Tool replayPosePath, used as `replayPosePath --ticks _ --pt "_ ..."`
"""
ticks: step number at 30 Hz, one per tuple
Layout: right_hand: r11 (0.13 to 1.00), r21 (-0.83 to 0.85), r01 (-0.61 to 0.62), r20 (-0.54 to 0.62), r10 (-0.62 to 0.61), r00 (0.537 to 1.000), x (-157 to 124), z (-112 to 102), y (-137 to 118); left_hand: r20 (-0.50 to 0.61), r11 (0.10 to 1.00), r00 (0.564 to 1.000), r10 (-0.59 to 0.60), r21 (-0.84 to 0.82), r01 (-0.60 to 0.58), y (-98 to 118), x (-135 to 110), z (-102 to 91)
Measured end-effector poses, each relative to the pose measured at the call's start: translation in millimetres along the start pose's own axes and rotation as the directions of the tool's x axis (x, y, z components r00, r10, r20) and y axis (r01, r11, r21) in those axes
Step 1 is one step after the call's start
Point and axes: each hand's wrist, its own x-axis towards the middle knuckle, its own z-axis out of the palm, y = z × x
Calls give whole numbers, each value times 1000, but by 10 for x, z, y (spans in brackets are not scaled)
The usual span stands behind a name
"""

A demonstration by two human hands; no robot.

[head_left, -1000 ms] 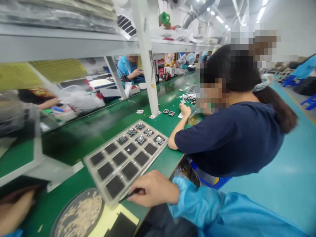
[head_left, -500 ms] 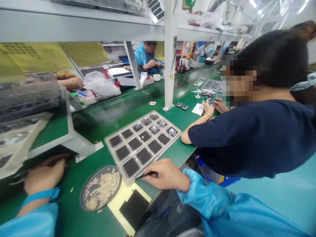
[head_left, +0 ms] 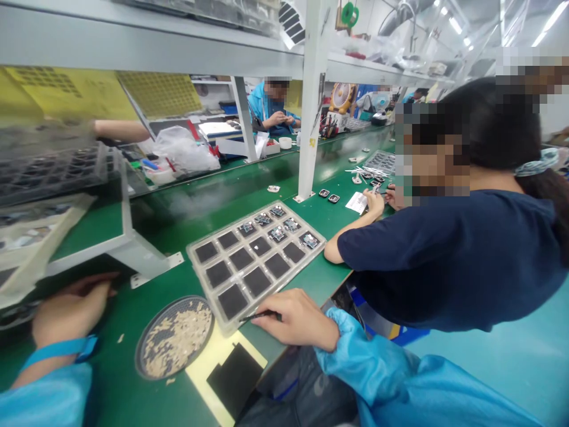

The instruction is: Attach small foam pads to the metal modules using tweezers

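Under the edge of the left shelf rests my left hand (head_left: 71,311), a blue strap round its wrist. Its fingers stretch out toward the right, somewhat blurred, and nothing shows in them. My right hand (head_left: 296,317) pinches a pair of dark tweezers (head_left: 260,317) by the near corner of a clear plastic tray (head_left: 284,286). Black pads line the tray's compartments, and small circuit boards (head_left: 277,233) sit in several at the far end. Left of the tray, a round grey dish (head_left: 141,356) holds many small tan pieces (head_left: 180,338).
A yellow sheet with a black pad (head_left: 235,379) lies at the front edge. A metal shelf leg (head_left: 153,261) and a white post (head_left: 307,118) stand on the green bench. At right, a co-worker in a navy shirt (head_left: 427,255) leans an elbow by the tray.
My view has shifted slightly. My left hand sits a little further left in the picture; my right hand keeps the tweezers by the tray corner. The tray's contents look the same.
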Motion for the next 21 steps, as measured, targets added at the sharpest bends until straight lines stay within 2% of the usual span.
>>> replayPosePath --ticks 2,10,13,15,17,18,21 --pt "1000 12 5 -3 -5 1000 -2 2 5 19 998 999 -45 -48 46 41 -49 -15" --pt "1000 9 16 -13 -16 1000 5 26 2 4 998 1000 -27 -59 27 -17 -20 23" --pt "991 116 -66 -22 69 997 -9 0 -88 19 998 999 -48 -49 49 -23 -9 35" --pt "927 326 -184 -20 202 979 -26 -101 -174 17 997 998 -68 -46 69 -4 -22 36" --pt "803 542 -249 -12 304 953 -44 -281 -258 -5 995 997 -77 -58 77 32 -50 30" --pt "758 612 -226 -38 314 949 -49 -392 -296 -12 995 997 -77 -68 76 53 -69 24" --pt "626 780 -7 -197 256 946 -51 -716 -421 -38 990 995 -92 -110 88 116 -138 -10"
